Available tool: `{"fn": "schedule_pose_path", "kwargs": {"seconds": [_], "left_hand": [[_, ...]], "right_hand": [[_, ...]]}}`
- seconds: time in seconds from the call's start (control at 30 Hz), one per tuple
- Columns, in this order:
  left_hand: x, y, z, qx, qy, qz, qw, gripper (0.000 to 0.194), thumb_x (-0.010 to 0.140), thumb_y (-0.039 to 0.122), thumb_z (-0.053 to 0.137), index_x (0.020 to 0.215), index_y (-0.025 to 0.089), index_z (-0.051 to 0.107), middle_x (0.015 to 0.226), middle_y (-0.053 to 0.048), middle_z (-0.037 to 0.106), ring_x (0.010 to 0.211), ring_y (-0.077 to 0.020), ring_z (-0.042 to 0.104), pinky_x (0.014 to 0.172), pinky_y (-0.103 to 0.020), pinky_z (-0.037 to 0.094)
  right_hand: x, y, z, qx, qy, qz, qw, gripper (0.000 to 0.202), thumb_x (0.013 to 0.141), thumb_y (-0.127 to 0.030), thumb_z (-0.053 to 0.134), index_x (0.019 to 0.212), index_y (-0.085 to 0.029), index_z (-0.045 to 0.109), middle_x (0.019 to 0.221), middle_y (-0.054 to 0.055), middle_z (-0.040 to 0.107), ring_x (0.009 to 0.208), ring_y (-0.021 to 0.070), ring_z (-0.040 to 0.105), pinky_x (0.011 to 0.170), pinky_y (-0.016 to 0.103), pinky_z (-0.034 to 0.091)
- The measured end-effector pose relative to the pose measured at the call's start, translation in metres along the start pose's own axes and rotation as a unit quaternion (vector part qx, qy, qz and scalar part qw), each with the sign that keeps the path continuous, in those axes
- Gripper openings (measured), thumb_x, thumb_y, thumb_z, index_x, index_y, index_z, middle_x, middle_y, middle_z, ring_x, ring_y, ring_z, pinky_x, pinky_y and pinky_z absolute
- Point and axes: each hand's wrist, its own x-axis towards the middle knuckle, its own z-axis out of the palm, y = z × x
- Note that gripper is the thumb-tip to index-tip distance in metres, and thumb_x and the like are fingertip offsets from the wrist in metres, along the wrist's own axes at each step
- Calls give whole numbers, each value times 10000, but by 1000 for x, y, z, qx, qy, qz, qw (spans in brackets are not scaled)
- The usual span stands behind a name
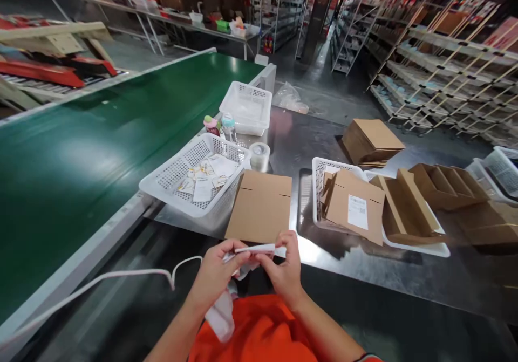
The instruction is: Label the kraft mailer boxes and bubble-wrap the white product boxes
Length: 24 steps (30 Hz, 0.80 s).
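Note:
Both of my hands are raised at the near edge of the metal table, pinching a thin white piece that looks like a folded plastic bag. My left hand grips its left end between thumb and fingers. On its right end, my right hand is closed in the same way. A loose white, semi-clear part hangs below my left hand. What lies inside the piece, if anything, I cannot make out. Just beyond my fingers, a flat brown cardboard box rests on the table.
A white basket with labelled packets stands left, near a tape roll, bottles and another basket. Right are cardboard-filled baskets and stacked cardboard. A green conveyor runs along the left. A white cord crosses nearby.

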Motion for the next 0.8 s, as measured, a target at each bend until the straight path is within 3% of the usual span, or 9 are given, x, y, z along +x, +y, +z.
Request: {"fn": "schedule_pose_path", "kwargs": {"seconds": [0.03, 0.1, 0.17, 0.23, 0.3, 0.4, 0.53, 0.7, 0.8], "left_hand": [[3, -3, 1, 4, 4, 6, 1000, 431, 705, 588, 612, 754, 165, 674, 630, -11, 631, 518, -120, 501, 481, -228, 428], [7, -9, 2, 30, 7, 25, 999, 424, 741, 581, 589, 793, 170, 677, 697, -22, 673, 563, -132, 542, 527, -234, 451], [10, -13, 4, 67, 15, 49, 996, 408, 769, 576, 562, 739, 179, 648, 657, -10, 655, 583, -140, 553, 551, -234, 446], [14, -18, 7, 106, 37, 68, 991, 424, 780, 579, 530, 613, 191, 564, 535, 14, 561, 551, -136, 514, 532, -230, 405], [19, -24, 11, 131, 61, 72, 987, 441, 782, 582, 498, 557, 203, 496, 489, 24, 498, 522, -129, 470, 511, -232, 368], [31, -39, 18, 143, 78, 62, 985, 440, 794, 581, 455, 566, 207, 493, 518, 14, 524, 537, -134, 477, 528, -238, 373], [47, -75, 23, 151, 93, -2, 984, 440, 708, 599, 534, 525, 221, 401, 480, 42, 444, 509, -123, 453, 504, -229, 357], [37, -135, 23, 84, 2, -125, 989, 465, 593, 666, 573, 586, 211, 480, 478, 43, 472, 404, -115, 402, 422, -251, 310], [12, -152, 15, 95, -72, -106, 987, 404, 643, 582, 592, 643, 178, 595, 576, -12, 606, 462, -144, 492, 482, -276, 403]], "right_hand": [[2, -2, -2, -18, 1, -20, 1000, 286, 704, -414, 767, 808, -229, 574, 882, 27, 606, 818, 187, 566, 738, 312, 489], [6, -4, -7, -27, -65, -34, 997, 249, 778, -384, 707, 954, -233, 617, 900, 34, 634, 817, 185, 587, 729, 304, 492], [8, -4, -10, -30, -150, -30, 988, 150, 869, -348, 614, 955, -232, 657, 803, 16, 641, 724, 159, 584, 664, 275, 478], [7, -1, -11, -36, -174, -16, 984, 141, 897, -317, 577, 910, -226, 682, 763, 10, 648, 679, 144, 578, 636, 262, 469], [7, 6, -7, -45, -152, 7, 987, 127, 885, -294, 587, 880, -220, 690, 750, 6, 655, 667, 140, 579, 638, 261, 476], [19, 26, 4, -58, -122, 30, 990, 122, 848, -287, 621, 767, -217, 679, 802, 18, 649, 716, 148, 600, 667, 269, 501], [70, 64, 26, -121, -70, 46, 989, 105, 809, -255, 639, 718, -211, 668, 965, 55, 626, 916, 187, 617, 828, 322, 510], [135, 103, 51, -284, -30, 45, 957, 93, 827, -271, 646, 777, -217, 702, 1091, 67, 621, 1124, 262, 528, 1035, 484, 347], [140, 112, 58, -342, -27, 27, 939, 135, 875, -281, 596, 857, -213, 712, 1134, 83, 615, 1131, 277, 512, 1023, 492, 334]]}}
